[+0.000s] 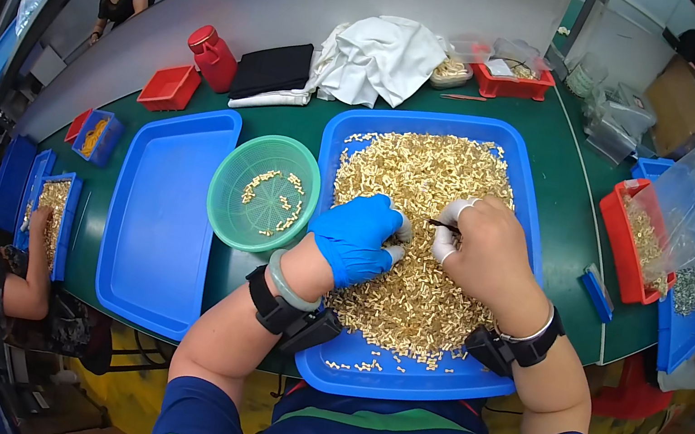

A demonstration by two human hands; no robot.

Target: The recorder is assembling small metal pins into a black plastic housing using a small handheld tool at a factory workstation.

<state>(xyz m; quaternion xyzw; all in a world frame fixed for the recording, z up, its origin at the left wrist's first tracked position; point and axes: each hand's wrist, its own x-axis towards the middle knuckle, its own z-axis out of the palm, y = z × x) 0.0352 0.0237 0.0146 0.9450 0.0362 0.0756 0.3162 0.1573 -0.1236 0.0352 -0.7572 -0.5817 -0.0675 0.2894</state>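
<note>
A heap of small brass-coloured metal pieces (429, 171) fills much of the blue tray (401, 390) in front of me. My left hand (358, 235), in a blue glove with white finger covers on the fingertips, is closed over the middle of the heap. What its fingers hold, if anything, is too small to make out. Opposite it, my right hand (489, 248) is bare except for white finger covers. It pinches a thin dark stick-like tool (445, 226), whose tip points toward the left hand. A green plastic colander (224, 213) beside the tray contains some brass pieces.
Left of the colander lies a bare blue tray (163, 223). Behind stand a red bin (169, 88), a red jug (211, 58), folded black cloth (272, 71) and white cloth (383, 57). At right are a red bin (618, 221) and a blue block (597, 294). People work on both sides.
</note>
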